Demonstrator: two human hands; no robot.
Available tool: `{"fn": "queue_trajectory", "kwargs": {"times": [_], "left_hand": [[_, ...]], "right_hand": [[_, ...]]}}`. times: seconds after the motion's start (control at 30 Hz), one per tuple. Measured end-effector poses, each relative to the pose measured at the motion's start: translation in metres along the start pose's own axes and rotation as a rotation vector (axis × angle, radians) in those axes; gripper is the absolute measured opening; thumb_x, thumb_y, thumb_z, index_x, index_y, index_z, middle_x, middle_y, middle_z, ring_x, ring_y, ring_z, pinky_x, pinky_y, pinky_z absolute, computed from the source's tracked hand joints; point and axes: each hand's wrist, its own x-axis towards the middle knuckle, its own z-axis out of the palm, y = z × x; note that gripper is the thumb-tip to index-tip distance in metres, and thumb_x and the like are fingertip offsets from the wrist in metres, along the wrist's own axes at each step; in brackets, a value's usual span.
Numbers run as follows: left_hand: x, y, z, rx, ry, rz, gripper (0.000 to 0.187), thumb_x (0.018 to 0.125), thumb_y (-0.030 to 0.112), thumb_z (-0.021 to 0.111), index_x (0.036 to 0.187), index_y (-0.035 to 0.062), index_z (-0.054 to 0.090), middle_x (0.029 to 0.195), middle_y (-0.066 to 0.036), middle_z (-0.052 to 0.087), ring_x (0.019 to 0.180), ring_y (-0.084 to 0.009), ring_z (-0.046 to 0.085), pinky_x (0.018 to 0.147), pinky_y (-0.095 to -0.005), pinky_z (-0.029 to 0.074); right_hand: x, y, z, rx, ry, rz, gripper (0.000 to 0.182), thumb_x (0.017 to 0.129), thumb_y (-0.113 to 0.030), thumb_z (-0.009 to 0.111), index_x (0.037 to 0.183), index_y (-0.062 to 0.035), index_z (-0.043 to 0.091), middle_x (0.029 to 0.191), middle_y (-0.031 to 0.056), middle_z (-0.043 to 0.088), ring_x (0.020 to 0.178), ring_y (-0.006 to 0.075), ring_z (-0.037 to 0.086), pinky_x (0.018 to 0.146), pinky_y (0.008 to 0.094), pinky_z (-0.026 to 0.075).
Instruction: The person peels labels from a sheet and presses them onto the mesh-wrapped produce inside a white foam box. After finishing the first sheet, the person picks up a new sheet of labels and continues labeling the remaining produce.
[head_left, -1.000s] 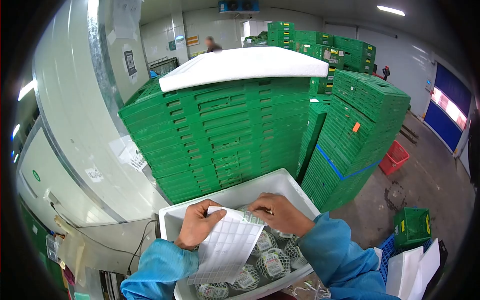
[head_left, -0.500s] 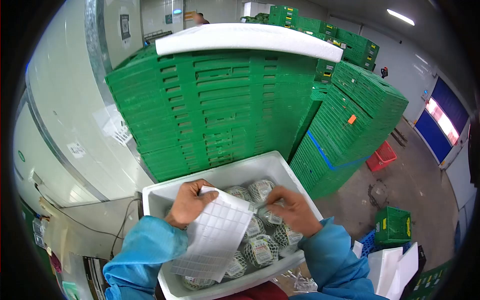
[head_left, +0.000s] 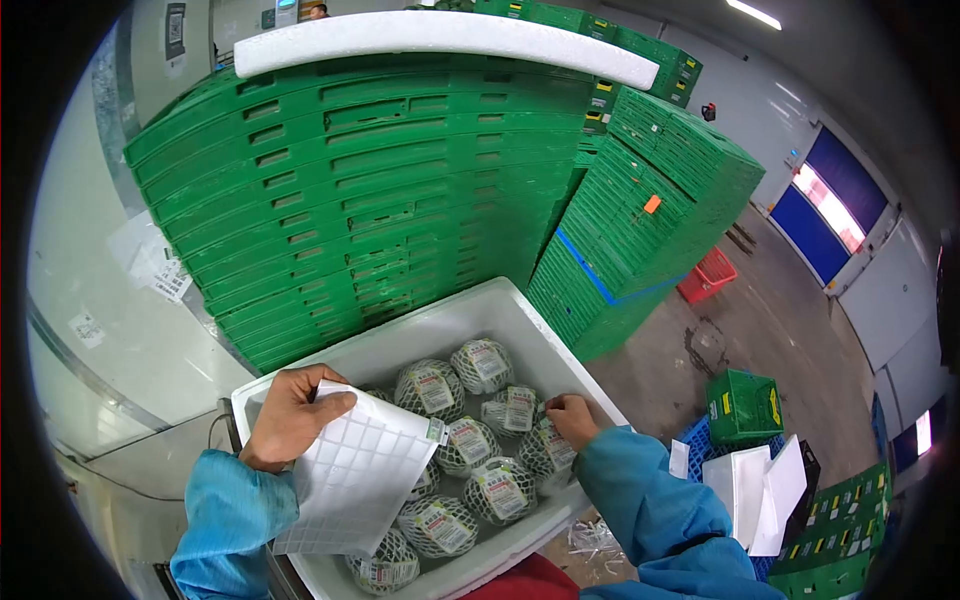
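Observation:
My left hand (head_left: 296,415) grips the top edge of a white label sheet (head_left: 365,465), which hangs over the left part of a white foam box (head_left: 505,300). Several round items in white foam netting, with printed labels, lie in the box; one labelled item (head_left: 430,390) is near the back. My right hand (head_left: 572,420) has its fingers pressed together at a netted item (head_left: 547,450) on the box's right side. Whether anything small is between those fingers is hidden.
Behind the box rises a stack of green crates (head_left: 380,190) topped by a white foam lid (head_left: 440,42). Another green stack (head_left: 640,210) is to the right. A red basket (head_left: 708,276) and green crate (head_left: 745,408) are on the floor. Part of a person (head_left: 319,12) shows far back.
My right hand has moved away from the sheet's edge to a netted item on the right. My left hand still holds the sheet. The view has shifted, showing more of the box.

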Motion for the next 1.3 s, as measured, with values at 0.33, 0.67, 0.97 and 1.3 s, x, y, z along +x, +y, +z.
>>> {"fn": "queue_trajectory", "kwargs": {"times": [0.33,0.67,0.97,1.3], "left_hand": [[0.007,-0.014,-0.005,0.026,-0.043,-0.075,0.01,0.079,0.006,0.069,0.084,-0.0008,0.063,0.072,0.0,0.061,0.064,-0.0043,0.05,0.057,-0.0202,0.041],[0.001,-0.023,-0.008,0.004,-0.056,-0.06,0.009,0.08,0.005,0.067,0.085,-0.001,0.062,0.072,0.0,0.06,0.065,-0.004,0.05,0.057,-0.0207,0.041],[0.002,-0.027,-0.011,-0.082,-0.023,-0.012,0.009,0.081,0.004,0.066,0.086,-0.0016,0.062,0.071,0.0,0.059,0.064,-0.0044,0.049,0.057,-0.0209,0.04],[0.007,-0.029,-0.005,-0.053,-0.054,-0.043,0.008,0.08,0.003,0.066,0.085,-0.0014,0.063,0.071,0.0,0.06,0.064,-0.004,0.05,0.056,-0.0202,0.041]], "right_hand": [[0.007,-0.001,0.008,-0.073,0.005,0.106,0.018,0.075,-0.005,0.053,0.088,0.005,0.062,0.075,0.0158,0.061,0.07,0.0244,0.059,0.062,0.0356,0.045],[0.007,0.01,0.012,-0.221,-0.041,0.087,0.02,0.076,-0.005,0.05,0.09,0.0045,0.06,0.078,0.0176,0.06,0.068,0.0271,0.059,0.053,0.0394,0.047],[0.0,-0.013,-0.001,0.191,-0.071,0.284,0.022,0.078,-0.003,0.054,0.099,-0.0003,0.058,0.071,0.0073,0.052,0.055,0.014,0.048,0.046,0.031,0.04],[0.017,0.016,0.011,-0.111,0.007,0.212,0.023,0.078,-0.009,0.053,0.099,-0.0022,0.061,0.081,0.0098,0.059,0.069,0.0196,0.055,0.057,0.0342,0.046]]}}
